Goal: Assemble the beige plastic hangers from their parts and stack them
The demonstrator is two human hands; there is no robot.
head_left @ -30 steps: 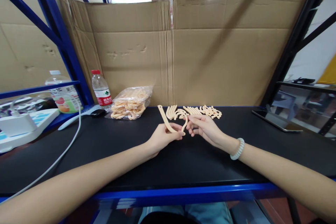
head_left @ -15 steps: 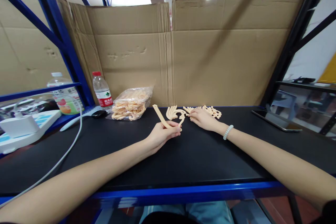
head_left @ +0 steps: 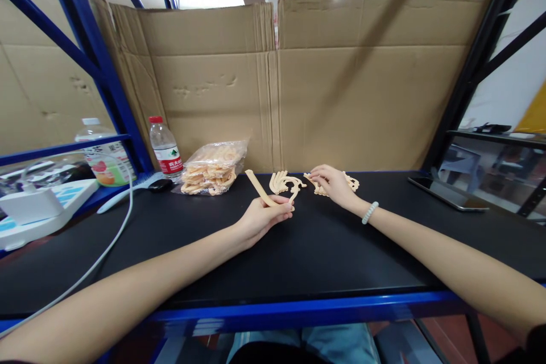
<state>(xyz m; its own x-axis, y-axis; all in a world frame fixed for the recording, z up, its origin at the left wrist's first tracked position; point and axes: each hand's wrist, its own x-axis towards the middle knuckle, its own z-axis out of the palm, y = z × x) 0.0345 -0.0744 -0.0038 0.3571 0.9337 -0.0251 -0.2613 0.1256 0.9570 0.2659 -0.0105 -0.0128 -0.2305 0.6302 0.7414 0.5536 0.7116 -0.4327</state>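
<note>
My left hand [head_left: 261, 216] is closed on a beige curved plastic piece [head_left: 258, 187], whose long arm sticks up and to the left above the black bench top [head_left: 298, 250]. My right hand [head_left: 333, 183] reaches farther back, its fingers curled down onto a pile of several small beige plastic pieces [head_left: 352, 182] by the cardboard wall. A white bead bracelet [head_left: 369, 212] sits on that wrist. Between the two hands lies a fan of curved beige pieces [head_left: 281, 182].
A clear bag of more beige pieces [head_left: 212, 168] and a red-capped water bottle [head_left: 165, 148] stand at the back left. A white cable [head_left: 106, 239] crosses the left side. A dark tablet [head_left: 447, 194] lies on the right. Cardboard sheets [head_left: 341, 79] wall the back.
My right hand let go of the curved piece and moved back and to the right onto the pile of small pieces. My left hand kept the curved piece, tilting it slightly left.
</note>
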